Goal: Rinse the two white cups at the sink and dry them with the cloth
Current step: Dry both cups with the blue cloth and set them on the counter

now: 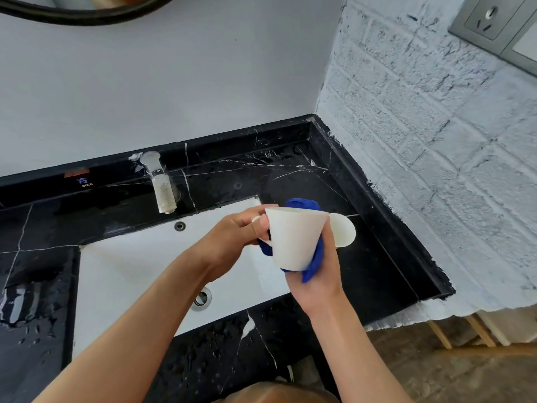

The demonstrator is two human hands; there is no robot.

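Note:
A white cup is held in the air over the right end of the white sink. My left hand grips it by the handle side. My right hand holds a blue cloth pressed around the cup's far side and base; more of the cloth sticks up behind the rim. A second white cup stands on the black marble counter just behind my right hand, mostly hidden by the first cup.
A chrome tap stands at the back of the sink, with no water running. The drain lies under my left forearm. Water drops cover the counter's front and left. A white brick wall closes the right side.

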